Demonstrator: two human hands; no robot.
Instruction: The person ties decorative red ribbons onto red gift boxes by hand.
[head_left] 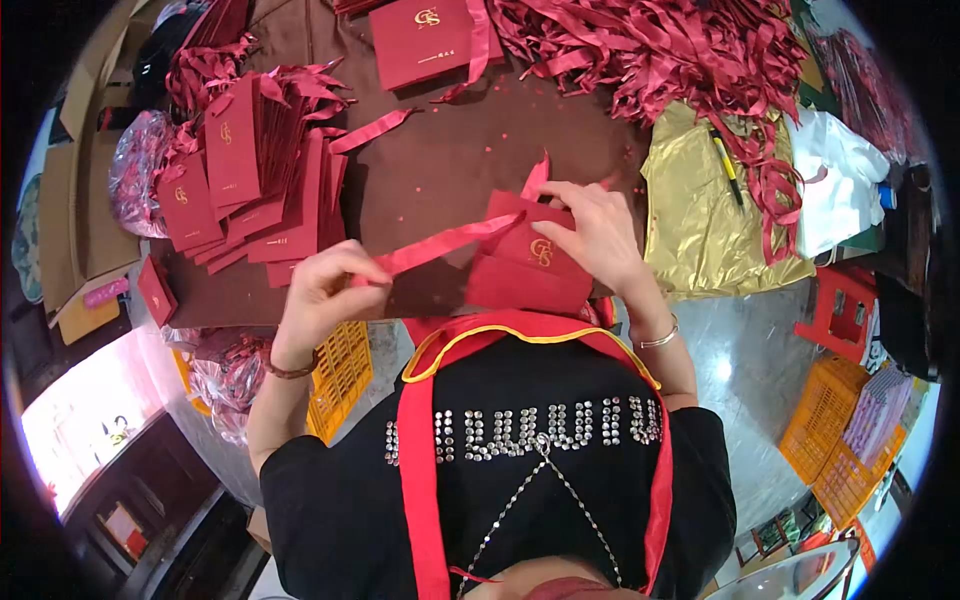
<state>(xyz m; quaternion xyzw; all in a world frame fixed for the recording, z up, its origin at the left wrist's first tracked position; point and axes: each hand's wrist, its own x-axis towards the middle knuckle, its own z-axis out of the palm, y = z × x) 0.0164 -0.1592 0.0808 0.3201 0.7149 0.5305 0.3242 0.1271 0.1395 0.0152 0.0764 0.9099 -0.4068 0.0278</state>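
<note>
A red paper gift bag point(520, 270) with a gold emblem lies at the near edge of the brown table. From its top a red satin ribbon point(450, 243) runs taut to the left. My left hand point(330, 293) is closed, pinching the ribbon's end between thumb and fingers. My right hand point(598, 232) rests at the bag's upper right, thumb on its face and fingers curled by the top edge. A short ribbon tail point(537, 178) stands up beside those fingers. What the right fingertips grip is partly hidden.
Stacked red bags point(290, 190) with ribbons stand to the left. A large red bag point(435, 45) lies at the back, beside a heap of loose ribbons point(660, 50). On the right, gold wrapping point(685, 200) bears a yellow-black pen point(725, 165). Orange crates point(340, 380) sit below the table.
</note>
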